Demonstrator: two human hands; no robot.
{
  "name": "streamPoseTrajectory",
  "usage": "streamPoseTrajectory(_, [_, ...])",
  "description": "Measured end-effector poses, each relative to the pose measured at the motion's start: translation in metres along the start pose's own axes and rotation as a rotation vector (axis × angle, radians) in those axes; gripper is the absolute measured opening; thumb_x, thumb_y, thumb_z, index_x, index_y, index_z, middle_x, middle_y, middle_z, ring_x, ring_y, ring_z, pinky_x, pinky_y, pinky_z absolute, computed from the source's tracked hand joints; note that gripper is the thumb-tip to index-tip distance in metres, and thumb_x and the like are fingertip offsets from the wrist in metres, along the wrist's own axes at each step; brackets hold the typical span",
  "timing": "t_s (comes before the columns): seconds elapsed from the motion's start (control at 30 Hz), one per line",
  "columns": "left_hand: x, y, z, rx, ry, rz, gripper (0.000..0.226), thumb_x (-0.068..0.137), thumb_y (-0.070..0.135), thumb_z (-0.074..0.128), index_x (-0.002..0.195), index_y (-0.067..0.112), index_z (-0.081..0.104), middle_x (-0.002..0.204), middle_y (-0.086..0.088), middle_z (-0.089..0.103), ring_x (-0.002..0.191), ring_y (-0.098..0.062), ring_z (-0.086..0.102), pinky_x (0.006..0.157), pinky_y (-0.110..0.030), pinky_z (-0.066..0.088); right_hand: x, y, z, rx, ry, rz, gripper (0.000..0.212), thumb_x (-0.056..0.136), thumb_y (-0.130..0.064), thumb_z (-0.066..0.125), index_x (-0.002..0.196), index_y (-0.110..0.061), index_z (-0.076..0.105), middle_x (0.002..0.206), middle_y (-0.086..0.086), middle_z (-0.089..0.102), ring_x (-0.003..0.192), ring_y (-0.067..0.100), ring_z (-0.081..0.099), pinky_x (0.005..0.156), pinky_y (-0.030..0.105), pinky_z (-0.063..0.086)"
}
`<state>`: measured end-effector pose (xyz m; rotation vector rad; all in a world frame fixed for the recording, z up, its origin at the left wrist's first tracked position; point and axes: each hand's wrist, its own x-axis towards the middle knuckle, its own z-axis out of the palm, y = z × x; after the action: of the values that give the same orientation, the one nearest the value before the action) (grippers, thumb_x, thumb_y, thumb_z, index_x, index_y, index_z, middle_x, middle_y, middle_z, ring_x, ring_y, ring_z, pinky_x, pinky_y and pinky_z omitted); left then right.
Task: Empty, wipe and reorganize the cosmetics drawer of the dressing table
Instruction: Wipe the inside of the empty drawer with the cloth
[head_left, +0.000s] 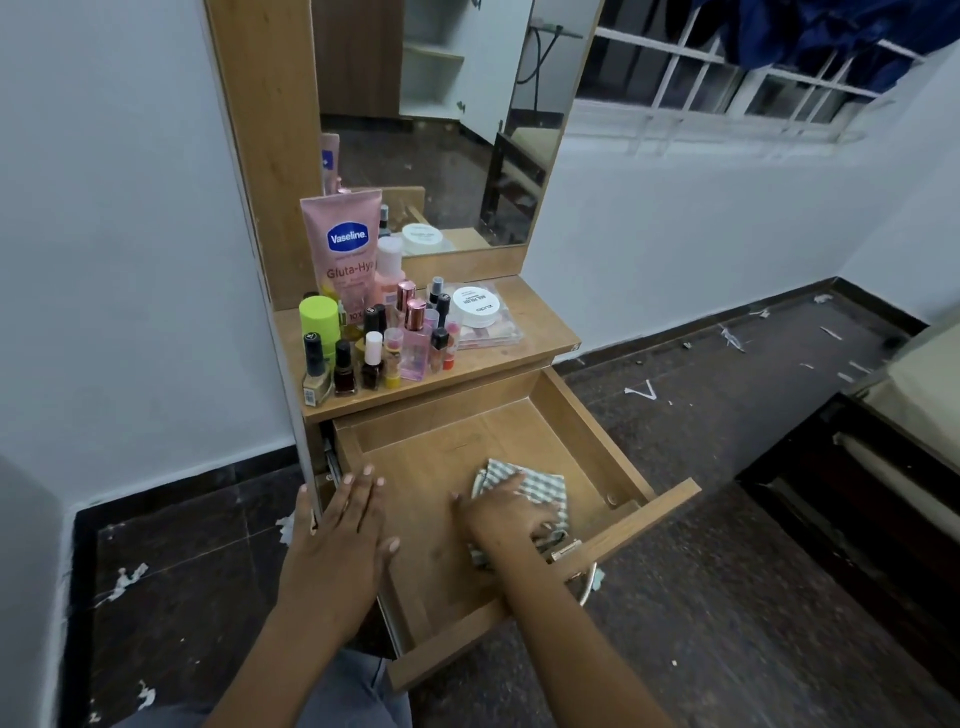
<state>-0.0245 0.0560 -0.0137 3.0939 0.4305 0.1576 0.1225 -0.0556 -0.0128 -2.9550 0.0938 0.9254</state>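
Drawer, pulled fully out at lower centre of the frame, with nothing left in it but the checked cloth on its floor toward the right. Your right hand lies on top of the cloth, fingers bent down into the fabric and bunching it, so the cloth is pressed and partly gathered. Your left hand rests flat on the drawer's left edge, fingers straight and spread, holding nothing.

Risks, by judgement. The drawer hangs far out on its runner; leaning weight through the left hand, or a hard wiping stroke toward you, could strain the slide or tip the drawer off it. The bunched cloth sits close to the front right corner, near the metal handle; it could snag there, and the corners of the floor may go unwiped.

On the surface above, at centre frame, the cosmetics stand crowded: a tall pink lotion tube, a green-capped container, nail-polish bottles near the front edge, a white round jar stacked on a flat case. Jolting the drawer could topple the front row into it or onto the floor, which already carries white scraps.
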Motion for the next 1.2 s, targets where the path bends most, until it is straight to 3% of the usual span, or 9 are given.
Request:
streamPoseTrajectory(0.17, [-0.002, 0.001, 0.002, -0.037, -0.050, -0.014, 0.066, 0.099, 0.042, 0.013, 0.125, 0.001, 0.058, 0.130, -0.015, 0.058, 0.116, -0.030, 0.058, 0.113, -0.047, -0.005, 0.016, 0.007, -0.016, 0.058, 0.035, 0.125, 0.108, 0.081, -0.080, 0.030, 0.146, -0.010, -0.021, 0.151, 0.037, -0.003, 0.139, 0.055, -0.003, 0.112, 0.064, 0.005])
streamPoseTrajectory(0.27, [-0.003, -0.001, 0.007, -0.031, -0.058, -0.015, 0.073, 0.100, 0.044, 0.000, 0.127, 0.000, 0.052, 0.130, -0.015, 0.057, 0.116, -0.030, 0.058, 0.112, -0.048, -0.004, 0.030, 0.019, -0.023, 0.115, 0.052, 0.120, 0.115, 0.073, -0.087, 0.030, 0.149, -0.011, -0.012, 0.151, 0.036, -0.013, 0.139, 0.054, -0.009, 0.113, 0.065, 0.004])
streamPoseTrajectory(0.4, [-0.002, 0.000, 0.010, -0.001, -0.012, -0.004, 0.077, 0.100, 0.043, 0.000, 0.123, -0.001, 0.058, 0.130, -0.017, 0.057, 0.115, -0.032, 0.059, 0.111, -0.048, -0.002, 0.040, 0.026, -0.022, 0.138, 0.178, 0.103, 0.108, 0.073, -0.087, 0.027, 0.147, -0.011, 0.009, 0.151, 0.034, 0.001, 0.139, 0.054, 0.005, 0.111, 0.065, 0.004])
streamPoseTrajectory(0.57, [-0.001, -0.001, 0.010, 0.012, -0.023, 0.000, 0.077, 0.100, 0.043, -0.001, 0.123, 0.000, 0.059, 0.130, -0.016, 0.057, 0.116, -0.031, 0.058, 0.110, -0.048, 0.000, 0.051, 0.029, -0.024, 0.212, 0.280, 0.052, 0.096, 0.076, -0.079, 0.038, 0.139, -0.008, 0.026, 0.145, 0.029, 0.021, 0.136, 0.048, 0.024, 0.108, 0.068, 0.007])
streamPoseTrajectory(0.67, [-0.001, -0.002, 0.010, 0.032, -0.024, -0.008, 0.071, 0.101, 0.043, 0.005, 0.125, 0.000, 0.058, 0.131, -0.016, 0.056, 0.117, -0.031, 0.057, 0.110, -0.048, -0.002, 0.052, 0.024, -0.027, 0.209, 0.310, -0.018, 0.093, 0.077, -0.076, 0.042, 0.138, -0.008, 0.027, 0.143, 0.025, 0.026, 0.134, 0.044, 0.031, 0.110, 0.067, 0.006])
streamPoseTrajectory(0.8, [0.002, -0.002, 0.012, 0.030, 0.016, -0.013, 0.056, 0.088, 0.038, 0.056, 0.129, 0.001, 0.053, 0.136, -0.016, 0.051, 0.122, -0.030, 0.053, 0.111, -0.046, -0.011, 0.053, 0.015, -0.029, 0.181, 0.347, -0.184, 0.091, 0.080, -0.071, 0.047, 0.141, -0.008, 0.022, 0.145, 0.022, 0.026, 0.135, 0.043, 0.030, 0.113, 0.063, 0.005])
streamPoseTrajectory(0.87, [0.002, -0.002, 0.011, 0.039, 0.023, -0.005, 0.055, 0.096, 0.043, 0.039, 0.130, 0.002, 0.052, 0.136, -0.015, 0.051, 0.122, -0.029, 0.053, 0.111, -0.047, -0.010, 0.057, 0.013, -0.028, 0.139, 0.347, -0.302, 0.090, 0.082, -0.066, 0.049, 0.143, -0.007, 0.018, 0.148, 0.021, 0.021, 0.138, 0.047, 0.021, 0.115, 0.061, 0.004])
streamPoseTrajectory(0.97, [0.002, -0.001, 0.012, 0.027, -0.020, -0.022, 0.076, 0.100, 0.044, 0.002, 0.121, 0.000, 0.061, 0.129, -0.016, 0.058, 0.114, -0.031, 0.060, 0.112, -0.048, -0.006, 0.064, 0.010, -0.027, 0.102, 0.331, -0.402, 0.087, 0.085, -0.063, 0.047, 0.144, -0.008, 0.016, 0.152, 0.023, 0.013, 0.138, 0.054, 0.009, 0.115, 0.062, 0.003])
streamPoseTrajectory(1.2, [0.002, -0.001, 0.014, 0.042, 0.009, -0.017, 0.078, 0.100, 0.044, 0.000, 0.121, 0.001, 0.061, 0.130, -0.015, 0.057, 0.115, -0.030, 0.060, 0.111, -0.050, -0.003, 0.082, 0.007, -0.028, 0.034, 0.326, -0.535, 0.082, 0.088, -0.063, 0.043, 0.146, -0.011, 0.016, 0.155, 0.020, 0.004, 0.138, 0.056, -0.003, 0.116, 0.060, 0.002])
